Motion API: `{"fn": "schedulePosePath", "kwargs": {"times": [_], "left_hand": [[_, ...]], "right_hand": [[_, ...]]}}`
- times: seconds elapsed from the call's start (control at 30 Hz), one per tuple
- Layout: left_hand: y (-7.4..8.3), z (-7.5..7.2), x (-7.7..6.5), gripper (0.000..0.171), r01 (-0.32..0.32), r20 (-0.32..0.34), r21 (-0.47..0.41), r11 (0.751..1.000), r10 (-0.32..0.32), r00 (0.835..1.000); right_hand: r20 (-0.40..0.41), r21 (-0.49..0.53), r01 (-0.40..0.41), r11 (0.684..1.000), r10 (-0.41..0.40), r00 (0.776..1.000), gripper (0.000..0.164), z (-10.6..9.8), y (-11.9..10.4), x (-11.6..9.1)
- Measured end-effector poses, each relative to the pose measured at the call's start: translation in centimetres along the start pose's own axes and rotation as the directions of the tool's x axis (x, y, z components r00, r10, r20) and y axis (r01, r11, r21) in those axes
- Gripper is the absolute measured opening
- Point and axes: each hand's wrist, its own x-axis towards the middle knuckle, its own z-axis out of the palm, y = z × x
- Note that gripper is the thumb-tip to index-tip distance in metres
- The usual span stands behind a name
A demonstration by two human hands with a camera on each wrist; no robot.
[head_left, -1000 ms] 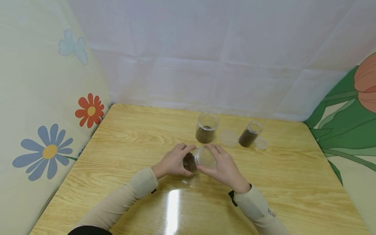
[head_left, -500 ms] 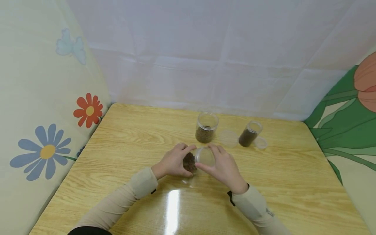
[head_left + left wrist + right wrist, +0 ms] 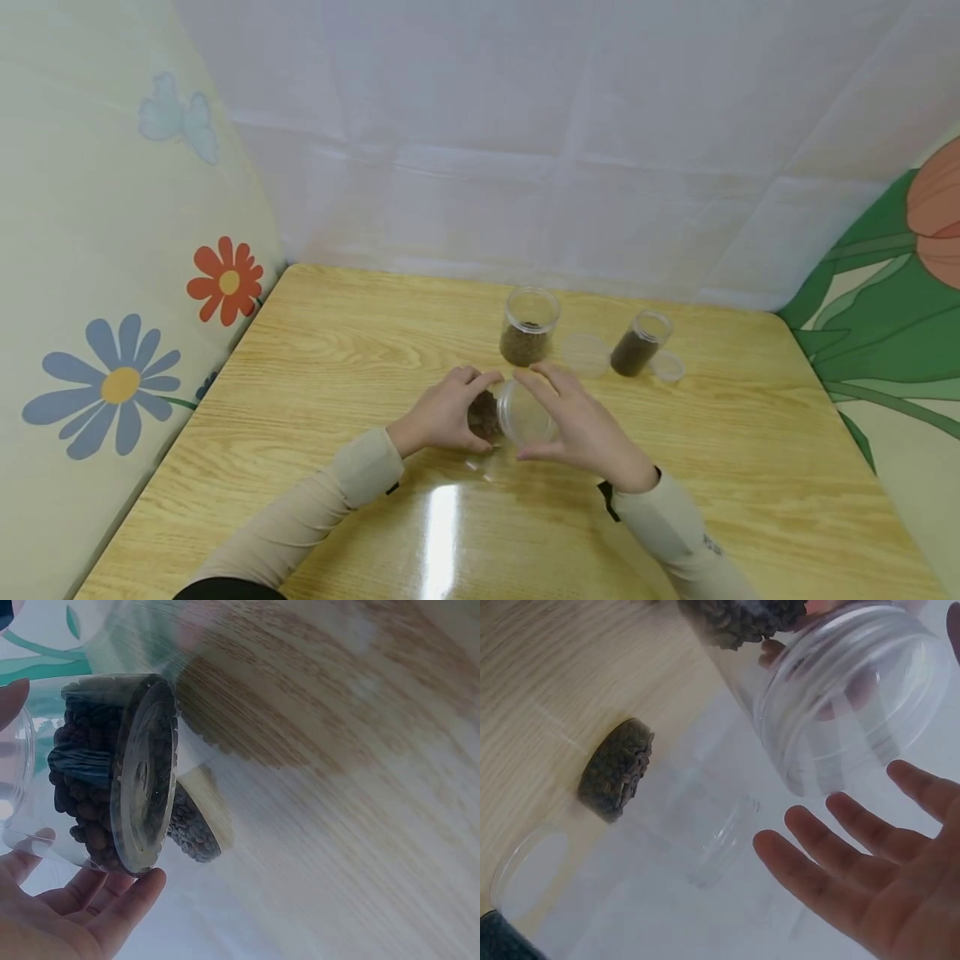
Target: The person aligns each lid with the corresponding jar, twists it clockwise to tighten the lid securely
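Note:
My left hand (image 3: 442, 412) grips a clear plastic jar (image 3: 41, 795) partly filled with dark beans (image 3: 90, 776). Its thumb and fingers wrap the jar's side. The jar stands in front of me on the table, with a clear round lid (image 3: 528, 414) on its top. My right hand (image 3: 592, 433) is spread around that lid, thumb on the near side and fingers on the far side. In the right wrist view its fingers (image 3: 817, 889) are stretched out and lie right at the edge of the lid, curled around nothing.
Behind the hands stands a wider clear jar (image 3: 527, 343) part full of brown beans, without a lid. To its right is a slimmer uncovered jar (image 3: 633, 352) with dark contents. Two clear lids (image 3: 585, 356) lie flat beside them. A white cloth backdrop (image 3: 450, 167) hangs behind the table.
My right hand's thumb and fingers have spread off the lid, and the hand has shifted slightly right. My left hand stays put around the bean jar.

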Motion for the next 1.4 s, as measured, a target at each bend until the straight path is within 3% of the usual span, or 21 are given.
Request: {"fn": "schedulePosePath", "kwargs": {"times": [0.3,0.57,0.8,1.0,1.1,1.23,1.4], "left_hand": [[-0.1,0.1,0.0,0.095,-0.007,-0.006,0.003,1.000,0.007,1.000],[-0.2,0.2,0.0,0.094,-0.016,-0.015,0.005,1.000,0.016,1.000],[-0.1,0.2,0.0,0.094,-0.020,-0.021,0.005,1.000,0.020,1.000],[0.1,0.0,-0.1,0.094,-0.025,-0.027,0.016,1.000,0.025,0.999],[0.3,-0.1,-0.1,0.094,-0.024,-0.023,0.022,0.999,0.025,0.999],[0.5,-0.4,-0.2,0.095,-0.014,-0.010,0.033,0.999,0.014,1.000],[0.8,-0.6,-0.4,0.095,0.002,0.006,0.027,1.000,-0.002,1.000]], "right_hand": [[-0.046,0.007,0.035,0.999,-0.035,0.998,0.085,0.7,-0.2,0.0],[-0.026,0.019,-0.085,0.996,0.085,0.996,0.084,0.6,-0.6,0.3],[-0.017,0.023,-0.208,0.978,0.208,0.978,0.085,0.7,-1.1,0.6],[-0.002,0.011,-0.228,0.974,0.228,0.974,0.091,0.5,-1.1,0.5],[-0.001,0.038,-0.174,0.984,0.174,0.985,0.094,0.1,-0.7,0.2],[0.009,0.076,0.004,0.997,-0.005,1.000,0.093,-0.3,0.1,-0.1],[0.013,0.090,0.176,0.980,-0.177,0.984,0.089,-0.8,0.6,-0.3]]}}
